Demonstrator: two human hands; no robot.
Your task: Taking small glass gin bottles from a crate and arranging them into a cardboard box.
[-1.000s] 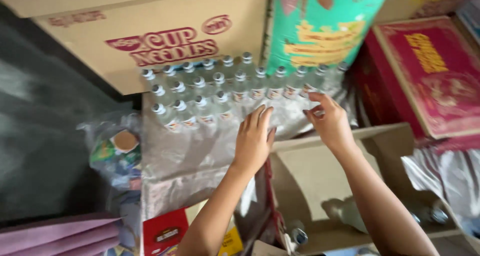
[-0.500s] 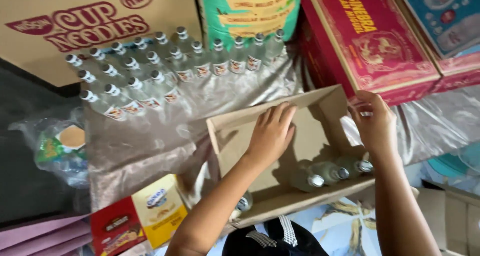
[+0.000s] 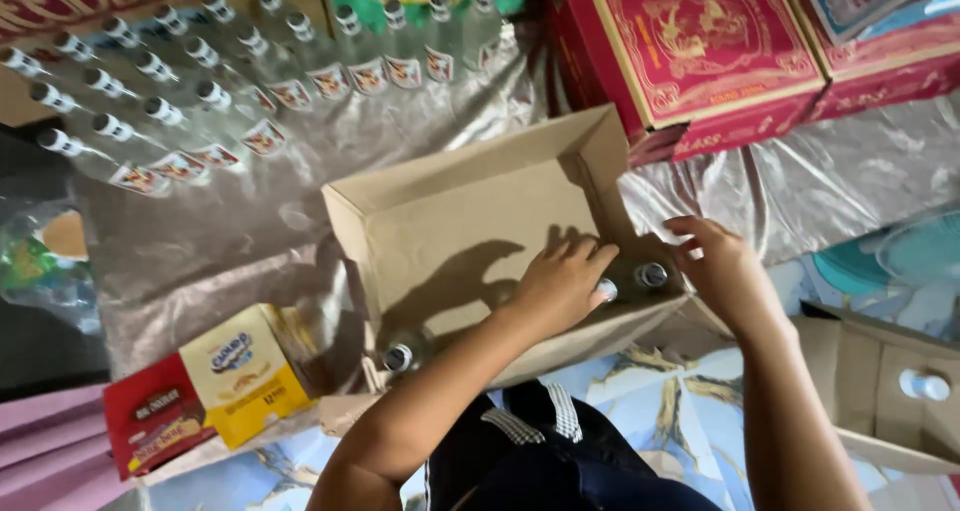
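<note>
On the floor, a wide sheet of clear plastic wrap (image 3: 200,241) lies spread out, crinkled and grey, running under most of what is here. At the top right sits a big red carton (image 3: 700,51) with gold print, and just beside it another red carton (image 3: 880,71) with a blue box on top. Along the top left a tan carton (image 3: 60,1) with red lettering stands behind rows of small clear bottles (image 3: 220,81) with white caps and small labels, packed close together on the plastic.

In the middle lies an open brown cardboard box (image 3: 460,231), shallow, its inside mostly bare. A second open cardboard box (image 3: 880,391) shows at the right edge, with one white-capped bottle in it. At the lower left are a yellow packet (image 3: 240,371) and a red packet (image 3: 155,421), touching side by side.

Inside the brown box, along its near right corner, stand two bottles (image 3: 650,274) seen from above, their caps close together; a third bottle cap (image 3: 398,356) shows at the near left edge.

The left hand (image 3: 560,286) reaches into the box, its grip curled loosely, fingertips touching the cap of the nearer bottle; whether it has closed round the bottle I cannot tell. The right hand (image 3: 725,271) is at the box's right wall, fingers bent and half open, just beside the other bottle, with nothing seen clasped in it.
</note>
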